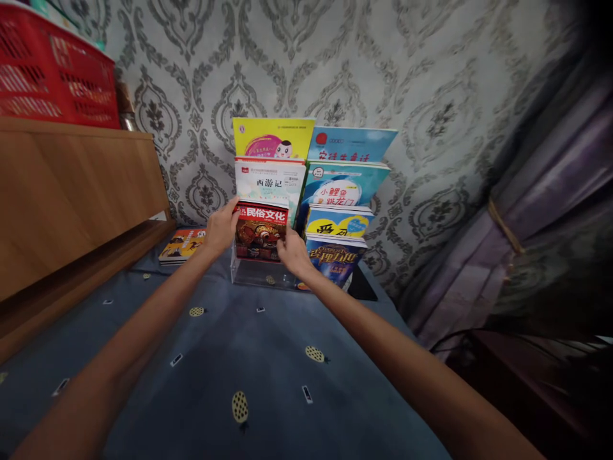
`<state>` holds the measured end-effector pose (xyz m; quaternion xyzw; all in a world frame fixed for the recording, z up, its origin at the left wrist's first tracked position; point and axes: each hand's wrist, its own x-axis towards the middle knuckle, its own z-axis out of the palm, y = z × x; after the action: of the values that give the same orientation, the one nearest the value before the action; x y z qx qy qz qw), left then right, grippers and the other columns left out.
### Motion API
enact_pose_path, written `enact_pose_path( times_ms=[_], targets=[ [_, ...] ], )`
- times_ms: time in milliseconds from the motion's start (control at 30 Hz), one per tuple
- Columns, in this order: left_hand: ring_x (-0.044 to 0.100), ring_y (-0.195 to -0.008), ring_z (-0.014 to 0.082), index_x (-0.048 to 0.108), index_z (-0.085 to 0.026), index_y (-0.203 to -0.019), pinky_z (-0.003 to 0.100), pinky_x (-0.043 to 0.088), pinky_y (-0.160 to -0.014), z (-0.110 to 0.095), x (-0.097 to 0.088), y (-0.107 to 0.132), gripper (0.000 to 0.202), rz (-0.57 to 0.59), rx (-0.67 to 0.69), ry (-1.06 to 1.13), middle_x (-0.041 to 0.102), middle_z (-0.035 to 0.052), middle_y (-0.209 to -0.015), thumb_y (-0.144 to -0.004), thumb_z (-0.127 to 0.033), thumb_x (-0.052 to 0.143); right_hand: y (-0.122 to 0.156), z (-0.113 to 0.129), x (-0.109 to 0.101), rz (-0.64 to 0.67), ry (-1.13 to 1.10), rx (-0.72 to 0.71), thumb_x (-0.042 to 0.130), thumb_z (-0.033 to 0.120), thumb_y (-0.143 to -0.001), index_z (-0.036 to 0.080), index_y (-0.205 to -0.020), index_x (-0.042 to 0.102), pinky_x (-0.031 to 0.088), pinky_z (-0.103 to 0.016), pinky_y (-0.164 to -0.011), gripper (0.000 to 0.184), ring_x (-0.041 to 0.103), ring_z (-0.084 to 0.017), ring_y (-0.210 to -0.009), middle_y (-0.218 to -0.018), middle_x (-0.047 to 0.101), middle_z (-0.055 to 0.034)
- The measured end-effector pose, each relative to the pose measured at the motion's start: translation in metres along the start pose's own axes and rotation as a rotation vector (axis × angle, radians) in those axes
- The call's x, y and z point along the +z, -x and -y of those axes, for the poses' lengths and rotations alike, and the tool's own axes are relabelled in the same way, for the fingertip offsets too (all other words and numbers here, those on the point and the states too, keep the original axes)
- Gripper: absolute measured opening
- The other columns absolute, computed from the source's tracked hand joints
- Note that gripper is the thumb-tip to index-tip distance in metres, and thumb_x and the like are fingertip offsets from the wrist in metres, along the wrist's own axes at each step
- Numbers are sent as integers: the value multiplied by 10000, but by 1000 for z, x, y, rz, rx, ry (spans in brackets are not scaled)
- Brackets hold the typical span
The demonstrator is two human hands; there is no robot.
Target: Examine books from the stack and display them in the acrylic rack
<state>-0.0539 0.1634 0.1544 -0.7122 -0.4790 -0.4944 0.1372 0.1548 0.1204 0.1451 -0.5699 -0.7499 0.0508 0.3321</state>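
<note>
Between my two hands is a dark red book [261, 239] with white lettering, standing in the front left slot of a clear acrylic book rack [258, 276]. My left hand [223, 225] grips its upper left edge. On its right edge, my right hand [293, 250] holds it with thumb and fingers. Behind it rise a white book [268, 179] and a yellow book [272, 132]. The right column of the rack holds a dark blue book [335, 262], a blue-and-yellow book [338, 222], a teal book [349, 182] and a light blue book [354, 144].
Left of the rack, a small stack of orange books [182, 246] lies on the blue patterned tablecloth [215, 358]. A wooden cabinet [76, 198] with a red basket [57, 70] on it stands at left. A purple curtain [479, 236] hangs at right, against the wallpapered wall [431, 83].
</note>
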Motion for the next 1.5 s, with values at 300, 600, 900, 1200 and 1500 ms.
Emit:
enact_pose_path(
  times_ms=[300,600,900,1200,1500],
  targets=[
    [692,-887,218,595,-185,-1297,309,489,-835,-12,-5,-6,357,-37,-199,57,753,61,-1001,-946,-233,551,-26,-5,9,-220,-54,-104,386,189,-878,42,-1555,191,483,-536,-928,720,576,-356,-1071,-1203,570,-255],
    [675,-938,243,698,-164,-1095,302,448,-822,-3,0,-2,305,101,-245,-52,749,107,-1037,-993,-341,472,-29,-17,22,-183,35,-63,446,180,-848,56,-1449,379,491,-473,-931,617,605,-345,-1064,-1120,636,-215],
    [688,-1021,256,404,-174,-1511,340,477,-893,-11,-1,0,504,105,-190,-170,702,151,-1230,-1017,-270,437,-20,-6,9,-285,-73,-155,420,179,-860,71,-1587,96,448,-504,-1039,803,496,-344,-1289,-1428,482,-237],
    [700,-952,252,434,-192,-1497,351,498,-874,-14,-12,-8,494,209,-183,-261,747,135,-1060,-1016,-304,457,-18,5,6,-298,-64,-168,441,150,-847,132,-1580,181,468,-570,-997,778,546,-371,-1190,-1386,504,-218],
    [696,-919,241,354,-209,-1534,342,487,-880,-10,-3,1,534,125,-174,-138,745,114,-1044,-1010,-268,441,-18,6,4,-288,-41,-174,439,187,-871,123,-1572,174,474,-565,-978,752,543,-377,-1185,-1354,513,-230]
  ],
)
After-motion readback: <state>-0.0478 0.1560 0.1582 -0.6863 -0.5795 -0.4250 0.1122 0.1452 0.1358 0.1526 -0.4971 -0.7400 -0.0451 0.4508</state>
